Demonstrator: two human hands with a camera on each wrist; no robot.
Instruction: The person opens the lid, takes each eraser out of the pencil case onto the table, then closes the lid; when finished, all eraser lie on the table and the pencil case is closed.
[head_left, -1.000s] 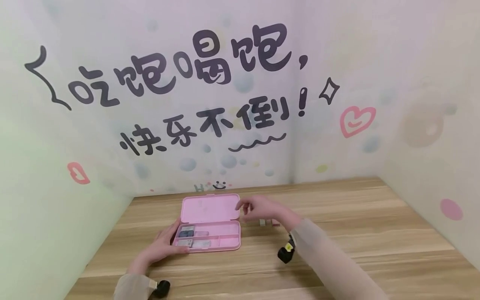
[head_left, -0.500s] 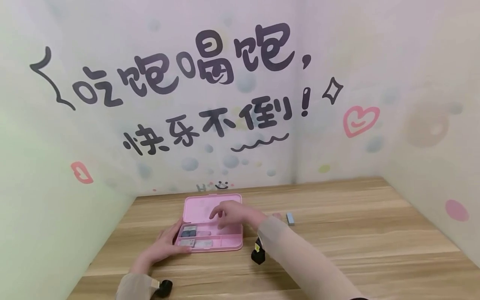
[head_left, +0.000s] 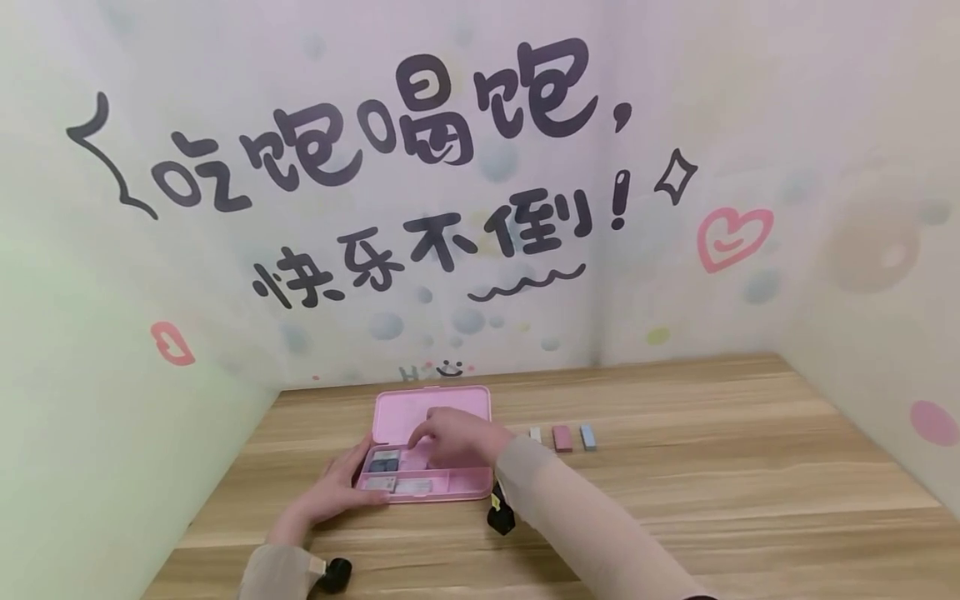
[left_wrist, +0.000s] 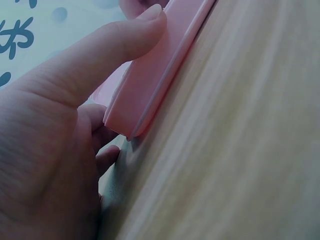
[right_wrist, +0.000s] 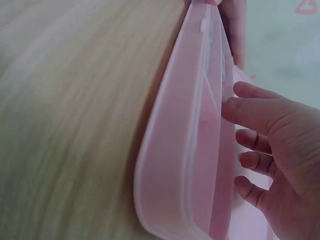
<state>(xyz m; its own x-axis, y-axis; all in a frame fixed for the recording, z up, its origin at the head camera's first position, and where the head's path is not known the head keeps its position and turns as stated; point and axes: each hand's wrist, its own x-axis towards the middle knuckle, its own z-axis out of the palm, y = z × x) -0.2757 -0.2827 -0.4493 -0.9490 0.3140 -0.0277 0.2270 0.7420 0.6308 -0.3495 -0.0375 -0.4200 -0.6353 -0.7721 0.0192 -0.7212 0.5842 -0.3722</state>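
Note:
A pink pencil case (head_left: 480, 493) lies open on the wooden table, its lid tilted back. My left hand (head_left: 330, 492) grips its left end, thumb along the front wall and fingers behind, as the left wrist view shows. Over the back compartment reaches my right hand (head_left: 453, 437), fingers bent and pointing down. In the right wrist view its thumb is at the divider, and nothing shows between thumb and index finger. Dark blocks (head_left: 385, 462) sit at the back left of the case. Pale eraser-like blocks (head_left: 414, 485) lie in the front compartment.
To the right of the case stand a white block (head_left: 536, 435), a pink block (head_left: 562, 439) and a blue block (head_left: 588, 437), eraser-like. A printed wall (head_left: 450, 333) closes off the back of the table, with side walls left and right.
My right hand has moved left from beside the lid to over the back compartment, then lower. The blocks on the right have come into fuller view. My left hand keeps its grip.

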